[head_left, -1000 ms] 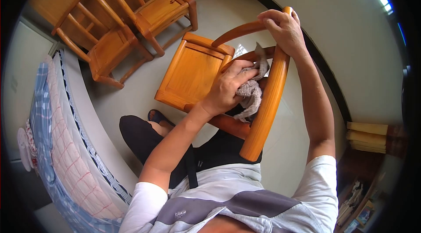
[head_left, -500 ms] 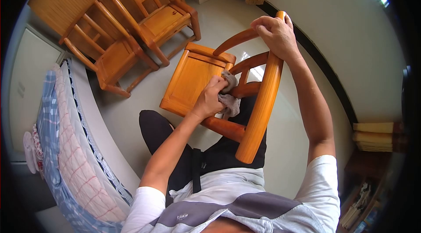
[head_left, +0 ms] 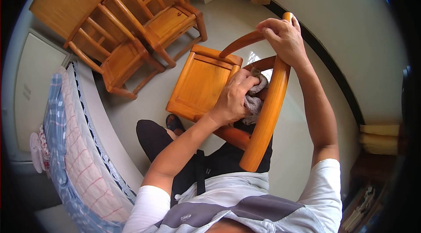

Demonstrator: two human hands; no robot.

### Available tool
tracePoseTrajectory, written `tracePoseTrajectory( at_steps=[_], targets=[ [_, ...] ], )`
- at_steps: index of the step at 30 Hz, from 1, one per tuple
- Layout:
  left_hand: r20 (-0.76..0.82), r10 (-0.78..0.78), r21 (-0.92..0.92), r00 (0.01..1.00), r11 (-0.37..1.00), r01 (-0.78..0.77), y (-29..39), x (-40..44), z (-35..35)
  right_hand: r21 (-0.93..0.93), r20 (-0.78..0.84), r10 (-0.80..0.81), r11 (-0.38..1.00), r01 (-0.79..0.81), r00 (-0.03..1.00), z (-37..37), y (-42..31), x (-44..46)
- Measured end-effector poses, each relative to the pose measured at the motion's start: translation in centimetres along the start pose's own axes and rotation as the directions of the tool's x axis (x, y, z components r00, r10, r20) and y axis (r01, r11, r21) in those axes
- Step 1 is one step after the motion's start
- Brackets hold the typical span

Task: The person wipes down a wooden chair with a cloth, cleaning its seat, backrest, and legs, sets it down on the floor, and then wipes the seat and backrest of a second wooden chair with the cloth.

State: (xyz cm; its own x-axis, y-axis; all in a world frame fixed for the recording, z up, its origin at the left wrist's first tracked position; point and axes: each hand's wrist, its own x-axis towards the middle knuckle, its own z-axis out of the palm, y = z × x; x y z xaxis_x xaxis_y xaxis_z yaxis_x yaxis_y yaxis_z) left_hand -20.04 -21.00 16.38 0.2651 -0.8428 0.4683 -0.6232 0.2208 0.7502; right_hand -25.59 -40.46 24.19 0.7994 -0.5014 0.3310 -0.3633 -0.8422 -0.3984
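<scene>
A small wooden chair stands tilted before me, its square seat away from me and its thick rounded top rail close to my body. My left hand is closed on a crumpled grey cloth and presses it against the chair's back slats, just behind the top rail. The fingers partly cover the slats there. At the rail's far end, my right hand wraps round the wood and holds the chair.
Two more wooden chairs stand against a wooden panel at the upper left. A bed with a checked cover runs along the left. A pale wall with a dark skirting borders the right; shelves sit lower right.
My left hand has moved the cloth from the seat's back edge rightward onto the back slats, nearer the top rail. My right hand keeps its grip on the rail.
</scene>
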Motion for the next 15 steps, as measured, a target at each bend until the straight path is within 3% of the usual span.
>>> tracePoseTrajectory(
  at_steps=[6, 8, 9, 13, 15],
  targets=[
    [0.086, -0.083, -0.161, 0.993, 0.982, 0.096, -5.8, -2.5, 0.4, 0.043, -0.069, 0.032, 0.999, -0.029, 0.997, 0.2, 0.0, -0.2],
    [0.134, -0.247, -0.276, 0.96, 0.921, 0.276, -7.8, -4.2, 0.6, 0.033, -0.048, 0.042, 0.999, -0.04, 0.998, 0.0, 0.0, -0.2],
    [0.211, -0.223, -0.099, 0.952, 0.964, 0.248, -10.5, -5.4, 0.9, 0.023, -0.024, 0.049, 0.999, -0.049, 0.998, -0.1, -0.1, -0.2],
    [0.148, -0.41, -0.147, 0.9, 0.891, 0.43, -13.0, -7.6, 2.0, 0.025, -0.022, 0.07, 0.997, -0.07, 0.997, 0.0, -0.6, -0.3],
    [0.187, -0.395, -0.409, 0.899, 0.801, 0.437, -13.8, -7.5, 2.2, -0.001, -0.044, 0.066, 0.998, -0.066, 0.997, 0.1, -0.2, -0.2]
  ],
)
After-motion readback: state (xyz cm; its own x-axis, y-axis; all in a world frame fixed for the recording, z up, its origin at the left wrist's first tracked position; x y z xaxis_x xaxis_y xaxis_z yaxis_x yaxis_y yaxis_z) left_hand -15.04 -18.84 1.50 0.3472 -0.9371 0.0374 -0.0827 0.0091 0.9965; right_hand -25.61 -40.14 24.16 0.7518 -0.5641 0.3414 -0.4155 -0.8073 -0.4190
